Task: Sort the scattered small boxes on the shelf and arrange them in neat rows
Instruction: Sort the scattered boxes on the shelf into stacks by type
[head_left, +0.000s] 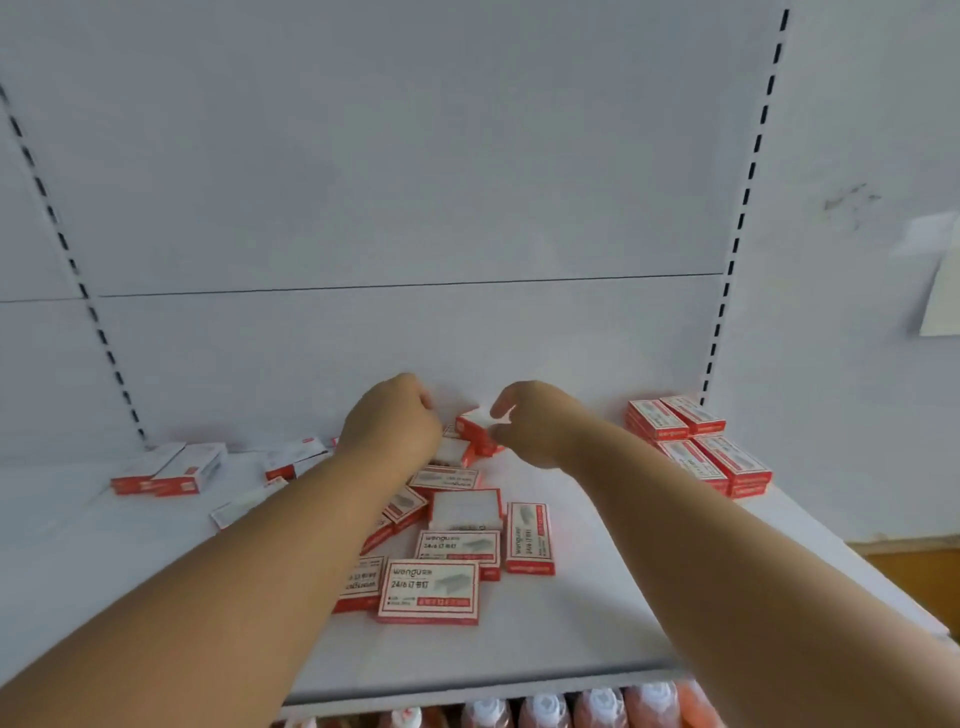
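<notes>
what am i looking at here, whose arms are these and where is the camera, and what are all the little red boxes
There is no machine here. This single picture comes from a camera worn on a person's head, looking forward and down, so the two bare arms are the wearer's own. They reach over a white shelf. The scattered boxes in the middle are small red and white packs lying at mixed angles. A neat stack of the same boxes sits at the back right, and a few more lie at the left. The left hand is curled over the pile; whether it holds anything is hidden. The right hand pinches one tilted box. Bottles show below the shelf.
</notes>
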